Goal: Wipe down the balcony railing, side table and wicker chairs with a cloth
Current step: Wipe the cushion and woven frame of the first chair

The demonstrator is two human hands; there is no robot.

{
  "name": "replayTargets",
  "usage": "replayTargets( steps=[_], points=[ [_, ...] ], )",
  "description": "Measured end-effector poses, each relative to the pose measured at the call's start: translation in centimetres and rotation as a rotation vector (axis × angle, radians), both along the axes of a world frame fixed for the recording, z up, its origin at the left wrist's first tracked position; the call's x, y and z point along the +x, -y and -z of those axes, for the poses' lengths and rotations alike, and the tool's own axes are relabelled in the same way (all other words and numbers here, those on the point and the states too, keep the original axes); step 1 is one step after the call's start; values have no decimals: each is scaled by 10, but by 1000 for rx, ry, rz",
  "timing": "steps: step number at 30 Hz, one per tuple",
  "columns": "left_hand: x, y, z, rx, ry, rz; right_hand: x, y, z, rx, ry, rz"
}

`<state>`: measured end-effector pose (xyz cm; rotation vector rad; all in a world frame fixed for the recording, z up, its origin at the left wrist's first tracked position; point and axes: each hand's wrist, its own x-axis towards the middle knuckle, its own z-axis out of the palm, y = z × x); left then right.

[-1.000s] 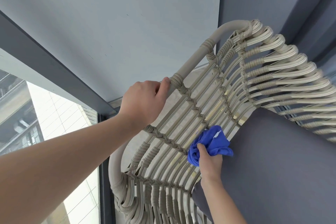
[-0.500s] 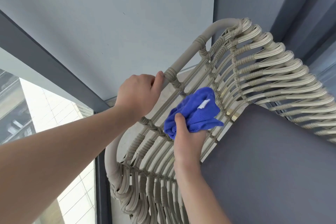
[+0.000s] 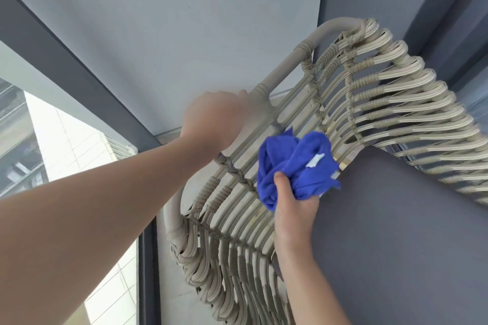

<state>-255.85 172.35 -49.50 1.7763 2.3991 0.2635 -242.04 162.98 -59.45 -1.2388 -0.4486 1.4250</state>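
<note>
**Wiping the wicker chair back**

We see the wicker chair tipped across the view, its round top rail running on a long axis from about 7 o'clock at lower centre up to about 1 o'clock near the upper right. The woven slats fan away from that rail toward 4 o'clock. A grey seat cushion lies within the chair's frame, filling the lower right.

Our left hand sits at the middle of the view, blurred, its grip curled round the top rail, with the forearm entering from 8 o'clock. Our right hand rises from 6 o'clock, its grip clenched on a bunched blue cloth, the thumb lying up over the folds. The cloth has a small white tag and is pressed against the slats just beside the cushion's upper edge, at roughly 4 o'clock from the left hand.

A pale wall fills the top of the view, and a dark window frame runs diagonally at 10 o'clock.
</note>
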Motion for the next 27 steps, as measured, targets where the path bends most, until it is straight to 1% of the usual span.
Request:
replayTargets(
  steps=[4,9,11,13,15,16,20,23,27],
  points=[
    [-1,0,1,2,-10,-2,16,24,70,-181,131,-74],
    [-1,0,1,9,11,-17,24,52,143,-427,235,-80],
    [-1,-1,1,5,15,-21,20,64,162,-516,287,-176],
    [-1,-2,0,2,19,-21,10,76,177,-542,385,-343],
    [-2,-1,0,6,35,-22,0,85,186,-531,466,-479],
    [-2,-1,0,7,42,-22,-5,86,187,-533,479,-514],
    [-4,0,1,-9,43,-17,-10,76,189,-609,473,-547],
    [-3,-1,1,-4,70,-33,-7,66,189,-654,419,-572],
    [-2,-2,0,-8,70,-30,-4,60,178,-652,352,-563]
  ],
)
